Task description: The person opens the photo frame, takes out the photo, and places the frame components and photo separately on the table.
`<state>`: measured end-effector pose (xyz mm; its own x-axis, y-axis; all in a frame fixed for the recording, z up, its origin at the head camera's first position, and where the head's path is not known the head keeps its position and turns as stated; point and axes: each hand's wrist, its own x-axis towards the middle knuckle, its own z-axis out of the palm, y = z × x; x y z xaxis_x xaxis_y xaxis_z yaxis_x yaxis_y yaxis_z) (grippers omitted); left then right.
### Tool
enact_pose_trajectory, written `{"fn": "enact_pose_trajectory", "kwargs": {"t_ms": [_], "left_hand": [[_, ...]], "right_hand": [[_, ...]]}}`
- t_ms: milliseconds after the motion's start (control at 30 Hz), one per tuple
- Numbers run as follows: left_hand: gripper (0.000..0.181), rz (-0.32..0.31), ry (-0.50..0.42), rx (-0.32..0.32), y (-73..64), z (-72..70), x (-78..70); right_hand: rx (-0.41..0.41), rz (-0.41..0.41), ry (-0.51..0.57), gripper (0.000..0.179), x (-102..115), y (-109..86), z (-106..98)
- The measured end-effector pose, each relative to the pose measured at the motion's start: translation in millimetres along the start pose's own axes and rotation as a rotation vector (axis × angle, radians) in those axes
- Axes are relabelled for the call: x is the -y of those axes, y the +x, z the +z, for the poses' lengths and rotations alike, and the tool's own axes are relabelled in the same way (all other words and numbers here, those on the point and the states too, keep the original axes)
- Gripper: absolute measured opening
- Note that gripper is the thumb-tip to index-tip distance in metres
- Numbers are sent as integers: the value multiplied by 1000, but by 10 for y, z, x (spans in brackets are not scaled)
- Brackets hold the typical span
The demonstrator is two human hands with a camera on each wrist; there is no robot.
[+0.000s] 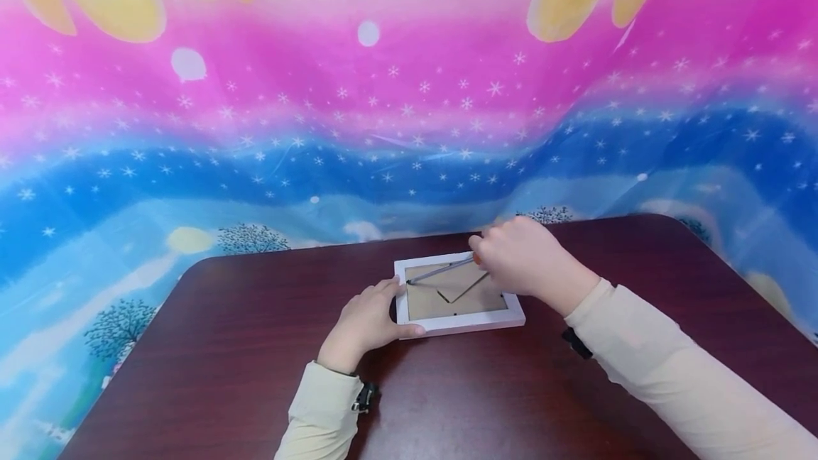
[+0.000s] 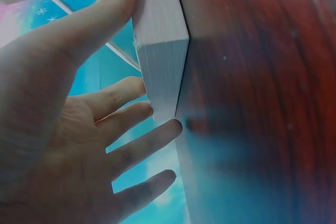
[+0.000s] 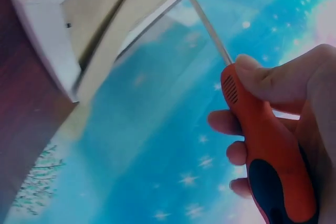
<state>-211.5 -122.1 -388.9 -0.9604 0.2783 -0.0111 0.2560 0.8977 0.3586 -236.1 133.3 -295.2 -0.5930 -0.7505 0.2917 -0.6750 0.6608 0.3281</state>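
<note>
A white picture frame [image 1: 486, 321] lies on the table with its beige backing board [image 1: 424, 304] facing up. My left hand [image 1: 367, 321] holds its near left corner, thumb along the front side and fingertips at the left side; ring and little fingers stretch out straight in the left wrist view. My right hand [image 1: 520, 254] grips a screwdriver [image 3: 265, 135] by its orange and black handle. The screwdriver's thin metal shaft [image 1: 441, 272] slants down left, its tip at a small dark tab [image 1: 409, 282] on the board's left edge. A stand leg [image 3: 113, 40] rises at an angle from the board.
The dark reddish-brown table [image 1: 255, 346] has rounded far corners. Behind it hangs a pink and blue cloth [image 1: 383, 133] with snowflakes and trees. Other small dark tabs sit along the board's edges.
</note>
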Motion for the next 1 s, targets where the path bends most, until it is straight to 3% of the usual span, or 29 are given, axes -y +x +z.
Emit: {"fn": "enact_pose_trajectory", "kwargs": {"t_ms": [267, 500, 733, 867, 1000], "left_hand": [[82, 3, 6, -1, -16, -8, -23], [82, -1, 2, -5, -15, -12, -15], [83, 3, -37, -6, -15, 25, -4], [83, 3, -39, -10, -17, 21, 0], [84, -4, -46, -4, -17, 10, 3]], "right_hand": [[111, 122, 229, 10, -204, -200, 276], [234, 242, 452, 16, -366, -274, 520], [195, 246, 395, 13, -388, -284, 680], [157, 223, 320, 14, -347, -234, 601], [171, 199, 266, 13, -284, -149, 453]]}}
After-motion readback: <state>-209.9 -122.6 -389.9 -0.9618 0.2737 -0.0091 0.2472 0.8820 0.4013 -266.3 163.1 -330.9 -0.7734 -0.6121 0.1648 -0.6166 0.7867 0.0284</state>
